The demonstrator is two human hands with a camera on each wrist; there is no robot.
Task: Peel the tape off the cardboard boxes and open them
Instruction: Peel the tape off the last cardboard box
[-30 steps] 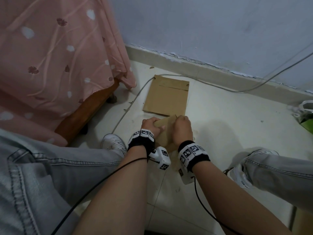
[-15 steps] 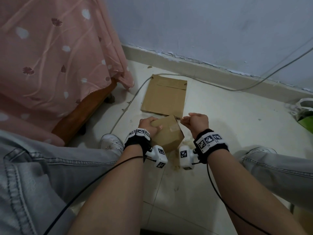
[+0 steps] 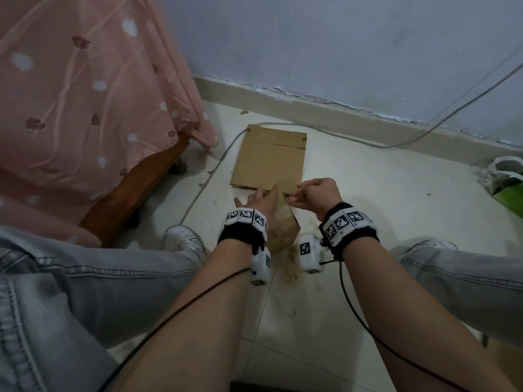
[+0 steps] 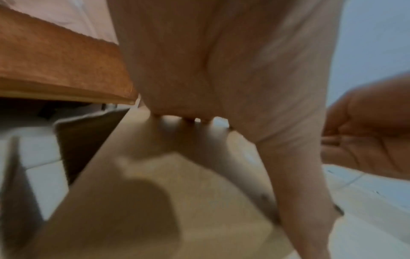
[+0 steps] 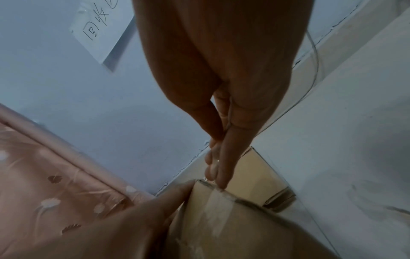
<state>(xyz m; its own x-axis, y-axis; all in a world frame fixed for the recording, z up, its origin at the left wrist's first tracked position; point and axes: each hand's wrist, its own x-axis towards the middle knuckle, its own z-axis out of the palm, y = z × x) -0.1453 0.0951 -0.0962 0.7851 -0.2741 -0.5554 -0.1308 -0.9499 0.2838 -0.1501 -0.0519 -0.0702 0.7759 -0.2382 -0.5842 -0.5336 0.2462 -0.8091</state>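
Observation:
A small brown cardboard box [image 3: 284,226] sits tilted between my knees, one corner up. My left hand [image 3: 254,200] holds it from above, palm on its top [image 4: 155,192], fingers reaching over the far edge. A strip of clear tape [image 5: 218,208] runs along the box to that upper corner. My right hand [image 3: 314,193] pinches the free end of the tape [image 3: 293,198] between thumb and fingers [image 5: 224,154] just right of the corner. A flattened cardboard box [image 3: 268,159] lies on the floor behind.
A bed with a pink flowered sheet [image 3: 85,108] and wooden frame [image 3: 127,199] stands at the left. A grey cable [image 3: 212,171] runs along the floor and wall. A green bag [image 3: 508,193] lies at the right. My jeans legs and white shoes [image 3: 184,240] flank the box.
A second ago both hands were bunched on the box. The right hand drew away to the right with the tape end; the left hand has since shifted onto the box's top.

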